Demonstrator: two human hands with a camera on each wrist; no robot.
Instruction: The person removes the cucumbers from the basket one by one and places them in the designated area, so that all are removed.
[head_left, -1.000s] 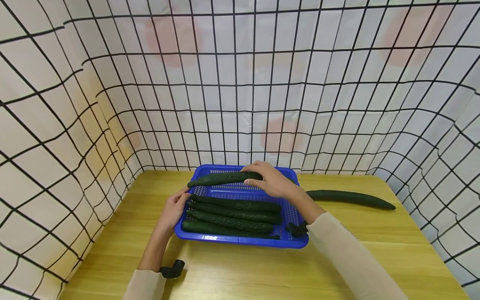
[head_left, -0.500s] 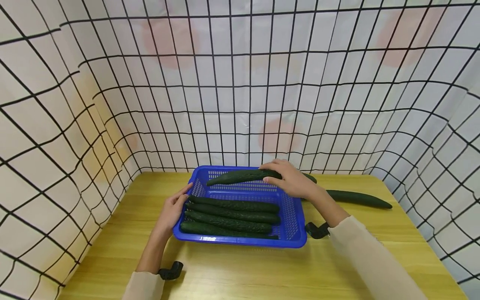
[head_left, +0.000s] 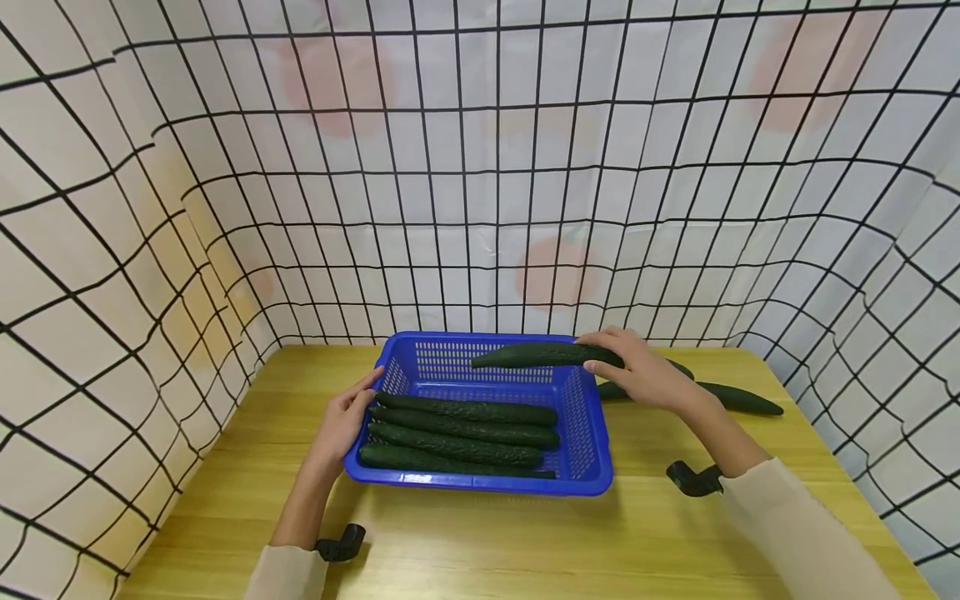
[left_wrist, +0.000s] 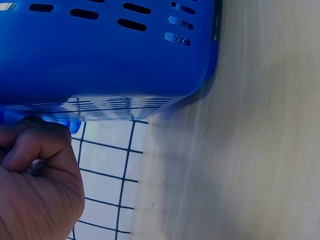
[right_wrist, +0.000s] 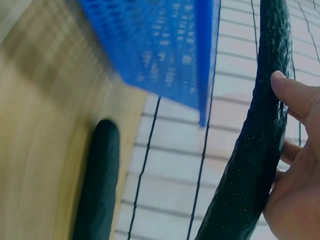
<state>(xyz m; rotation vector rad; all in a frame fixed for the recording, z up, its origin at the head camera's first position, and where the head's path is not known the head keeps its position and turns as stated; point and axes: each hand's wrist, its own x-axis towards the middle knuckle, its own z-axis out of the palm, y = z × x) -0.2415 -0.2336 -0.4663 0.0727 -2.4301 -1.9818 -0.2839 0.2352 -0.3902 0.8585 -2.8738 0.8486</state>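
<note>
My right hand grips a long dark green cucumber near its middle, above the basket's back right corner. In the right wrist view the thumb lies on one side of this cucumber and fingers show on the other. The blue plastic basket has several cucumbers lying side by side in its front half. At the basket's left rim my left hand holds on. The left wrist view shows its fingers curled at the rim, partly hidden.
Another cucumber lies on the wooden table to the right of the basket, partly behind the right hand. A white cloth with black grid lines stands around the back and sides. Black devices sit at both wrists.
My right hand has carried its cucumber rightward, from over the basket's back left towards and past the right rim. The left hand has stayed at the left rim, and the basket looks still.
</note>
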